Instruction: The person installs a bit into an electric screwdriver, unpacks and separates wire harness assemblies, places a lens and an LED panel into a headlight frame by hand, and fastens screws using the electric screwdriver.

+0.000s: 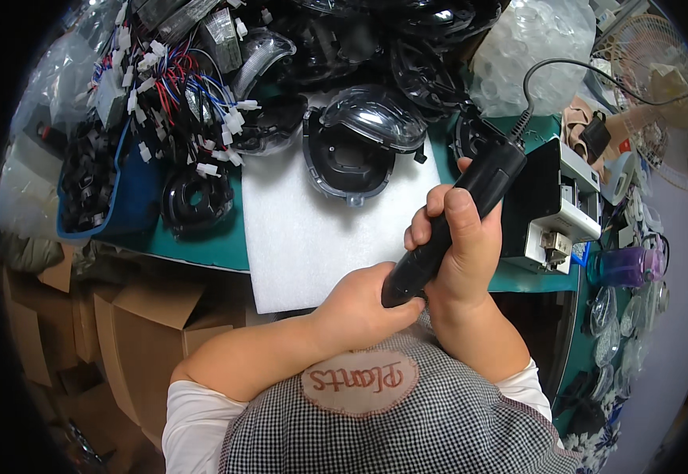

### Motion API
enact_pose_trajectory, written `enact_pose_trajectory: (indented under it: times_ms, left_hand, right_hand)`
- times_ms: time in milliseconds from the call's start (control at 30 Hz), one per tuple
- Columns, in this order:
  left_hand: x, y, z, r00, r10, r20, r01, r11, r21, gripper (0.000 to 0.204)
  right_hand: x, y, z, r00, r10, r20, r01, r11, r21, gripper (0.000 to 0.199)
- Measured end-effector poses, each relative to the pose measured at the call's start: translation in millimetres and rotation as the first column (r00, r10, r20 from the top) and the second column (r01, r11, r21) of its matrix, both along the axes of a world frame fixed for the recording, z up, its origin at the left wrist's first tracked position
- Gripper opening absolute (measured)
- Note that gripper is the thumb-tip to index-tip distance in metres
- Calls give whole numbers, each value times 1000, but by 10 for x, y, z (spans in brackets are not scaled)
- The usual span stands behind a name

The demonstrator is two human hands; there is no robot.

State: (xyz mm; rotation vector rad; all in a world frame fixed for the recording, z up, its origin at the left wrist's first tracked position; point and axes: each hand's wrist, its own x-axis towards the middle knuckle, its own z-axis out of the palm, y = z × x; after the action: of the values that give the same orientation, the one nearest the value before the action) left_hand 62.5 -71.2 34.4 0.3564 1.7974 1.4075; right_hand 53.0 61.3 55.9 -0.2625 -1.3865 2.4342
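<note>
Both of my hands grip a black corded electric screwdriver [495, 172], held slanting in front of my apron. My right hand [470, 253] wraps round its middle, with the thumb laid along the body. At the lower end my left hand [358, 306] closes around the tool, and the tip is hidden there. From the upper end a black cable [527, 87] curves off to the right. Beyond my hands, a black lamp housing [348, 162] with a clear lens [379, 118] lies on a white foam sheet [280, 261], touched by neither hand.
At left, a blue bin [126, 193] holds black parts beside bundled wires with white connectors [190, 95]. More lamp housings [312, 47] crowd the back. A black-and-white boxy device [553, 209] stands right, near a purple bottle [632, 266] and a fan [648, 99]. Cardboard boxes [150, 347] sit lower left.
</note>
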Motion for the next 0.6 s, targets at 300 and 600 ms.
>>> enact_pose_trajectory:
  times_ms: [300, 600]
  left_hand:
    - [-4, 15, -15, 999, 3, -50, -8, 995, -97, 21]
    - [-18, -2, -31, 998, -13, -68, 9, 998, -57, 27]
  right_hand:
    - [7, -30, 18, 999, -50, 6, 49, 997, 66, 61]
    - [16, -5, 12, 998, -40, -39, 42, 998, 47, 64]
